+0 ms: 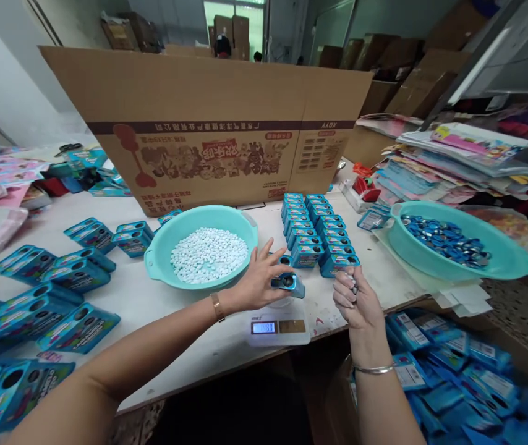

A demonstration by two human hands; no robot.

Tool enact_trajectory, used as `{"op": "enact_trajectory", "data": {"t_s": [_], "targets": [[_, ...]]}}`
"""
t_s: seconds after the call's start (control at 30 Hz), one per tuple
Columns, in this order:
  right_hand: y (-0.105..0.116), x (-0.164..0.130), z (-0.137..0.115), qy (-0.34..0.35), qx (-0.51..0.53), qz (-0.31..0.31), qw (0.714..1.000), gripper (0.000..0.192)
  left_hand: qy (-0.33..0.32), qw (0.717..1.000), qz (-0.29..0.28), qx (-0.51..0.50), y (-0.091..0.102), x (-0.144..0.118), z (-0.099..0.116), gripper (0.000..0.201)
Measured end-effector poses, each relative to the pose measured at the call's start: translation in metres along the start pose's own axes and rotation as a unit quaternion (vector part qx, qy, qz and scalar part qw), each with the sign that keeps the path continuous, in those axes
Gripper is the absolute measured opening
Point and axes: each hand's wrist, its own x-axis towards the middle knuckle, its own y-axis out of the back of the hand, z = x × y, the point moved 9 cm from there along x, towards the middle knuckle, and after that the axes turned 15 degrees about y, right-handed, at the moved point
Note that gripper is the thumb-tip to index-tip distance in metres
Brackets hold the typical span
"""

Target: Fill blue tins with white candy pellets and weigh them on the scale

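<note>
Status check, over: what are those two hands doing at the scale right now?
Left hand holds blue tin over scale. Right hand closed on small white pieces, beside it. Bowl of white tablets just left; stacked tins behind.

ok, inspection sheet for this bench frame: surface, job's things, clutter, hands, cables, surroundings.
Surface: pale table, crowded but with bare patches.
Job's things: small blue tin held over a digital scale, its display lit; teal bowl of white tablets just left of the scale; two rows of stacked blue tins behind it.
Clutter: flat blue packs spread at left; second teal bowl of blue lids at right; paper stacks; bin of blue packs below the table edge.
Hands: left hand grips the tin; right hand closed around small pieces, too small to identify.
Cables: nothing seen.
Surroundings: large printed cardboard box behind the bowl; more boxes at the back.
</note>
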Motion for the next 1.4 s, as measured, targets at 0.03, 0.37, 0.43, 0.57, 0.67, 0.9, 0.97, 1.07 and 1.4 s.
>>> {"op": "enact_trajectory", "data": {"t_s": [0.03,0.37,0.43,0.57,0.67,0.9,0.97,1.07,1.4], "targets": [[0.0,0.0,0.0,-0.001,0.004,0.005,1.0,0.021,-0.01,1.0,0.007,-0.013,0.012,-0.01,0.004,0.035],[-0.023,0.006,0.011,-0.003,0.027,0.039,0.999,0.023,0.098,0.993,0.035,0.047,0.054,-0.131,-0.074,0.023],[-0.036,0.011,0.013,0.01,0.017,0.039,0.999,0.024,0.132,0.988,0.058,0.063,0.047,-0.144,-0.1,0.025],[-0.06,0.021,0.016,0.035,0.002,0.041,0.999,0.027,0.166,0.98,0.079,0.079,0.034,-0.158,-0.129,0.027],[-0.076,0.031,0.019,0.055,-0.02,0.035,0.998,0.028,0.17,0.978,0.094,0.077,0.03,-0.159,-0.134,0.029],[-0.094,0.048,0.026,0.073,-0.069,0.029,0.995,0.032,0.098,0.973,0.19,0.088,0.052,-0.15,-0.096,0.055],[-0.095,0.049,0.027,0.073,-0.071,0.032,0.994,0.031,0.075,0.975,0.197,0.072,0.059,-0.139,-0.08,0.056],[-0.096,0.051,0.026,0.076,-0.072,0.034,0.994,0.031,0.036,0.981,0.184,0.045,0.066,-0.114,-0.057,0.057],[-0.092,0.056,0.019,0.09,-0.058,0.015,0.994,0.033,-0.013,0.994,0.042,0.104,0.045,0.001,-0.011,0.063]]}}
